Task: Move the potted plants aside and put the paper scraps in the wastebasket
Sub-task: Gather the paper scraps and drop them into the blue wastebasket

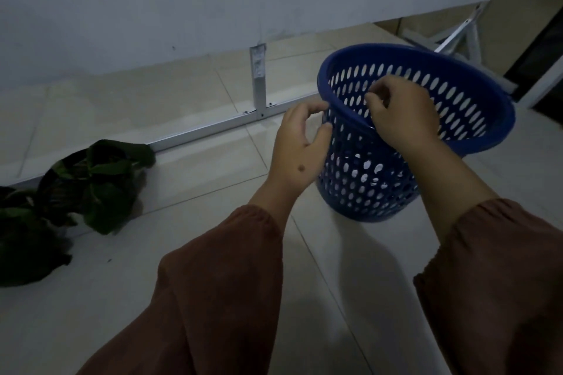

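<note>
A blue perforated wastebasket (475, 119) stands on the tiled floor at the right, tilted slightly toward me. My right hand (402, 113) hovers over its near rim with the fingers curled above the opening; I cannot tell whether it holds a scrap. My left hand (300, 137) is beside the basket's left wall, fingers apart and touching or nearly touching it. Pale scraps show through the holes low in the basket. Two dark green potted plants (100, 179) (21, 240) sit on the floor at the left.
A white panel (152, 9) on a metal frame runs across the back, with a foot bar (213, 131) lying on the floor. More frame legs (457, 36) stand behind the basket. A dark doorway edge is at the far right.
</note>
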`<state>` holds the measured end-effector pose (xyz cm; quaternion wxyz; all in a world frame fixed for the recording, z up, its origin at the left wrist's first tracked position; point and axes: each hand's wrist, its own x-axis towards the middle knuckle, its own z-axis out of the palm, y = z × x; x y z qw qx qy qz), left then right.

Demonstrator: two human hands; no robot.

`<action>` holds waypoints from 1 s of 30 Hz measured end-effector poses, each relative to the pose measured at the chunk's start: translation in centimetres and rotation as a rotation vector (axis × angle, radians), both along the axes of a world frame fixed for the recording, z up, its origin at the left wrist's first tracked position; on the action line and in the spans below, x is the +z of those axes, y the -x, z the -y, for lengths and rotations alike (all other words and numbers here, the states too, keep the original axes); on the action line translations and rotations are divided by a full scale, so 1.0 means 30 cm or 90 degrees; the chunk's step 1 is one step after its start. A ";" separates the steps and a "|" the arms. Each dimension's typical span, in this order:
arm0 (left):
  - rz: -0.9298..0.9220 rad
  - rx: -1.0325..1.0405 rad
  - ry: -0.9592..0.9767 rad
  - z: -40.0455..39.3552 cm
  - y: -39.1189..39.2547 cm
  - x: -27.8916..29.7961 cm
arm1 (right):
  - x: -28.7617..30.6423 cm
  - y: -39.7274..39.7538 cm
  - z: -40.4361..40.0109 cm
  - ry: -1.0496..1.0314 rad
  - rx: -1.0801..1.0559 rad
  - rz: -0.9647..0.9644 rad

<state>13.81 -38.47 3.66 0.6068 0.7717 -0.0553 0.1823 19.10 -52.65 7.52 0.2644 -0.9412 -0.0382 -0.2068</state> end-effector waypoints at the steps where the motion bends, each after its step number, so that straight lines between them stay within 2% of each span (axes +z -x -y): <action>1: -0.002 0.011 0.002 -0.018 0.012 -0.012 | -0.001 0.011 -0.016 -0.007 0.025 0.035; 4: 0.001 0.055 -0.023 -0.083 0.064 -0.066 | -0.012 0.055 -0.090 -0.021 0.133 0.119; 7: -0.034 0.109 -0.046 -0.171 0.140 -0.151 | -0.060 0.105 -0.194 0.003 0.247 0.133; 10: -0.089 0.184 -0.046 -0.275 0.238 -0.247 | -0.162 0.161 -0.312 0.044 0.355 0.054; 17: -0.209 0.344 -0.051 -0.501 0.447 -0.416 | -0.475 0.332 -0.511 0.095 0.594 -0.233; 21: -0.294 0.381 -0.077 -0.548 0.576 -0.529 | -0.637 0.447 -0.566 0.197 0.717 -0.390; 25: -0.362 0.371 -0.086 -0.523 0.688 -0.628 | -0.739 0.542 -0.583 0.308 0.828 -0.458; 30: -0.392 0.317 -0.078 -0.465 0.765 -0.692 | -0.795 0.598 -0.591 0.268 0.820 -0.424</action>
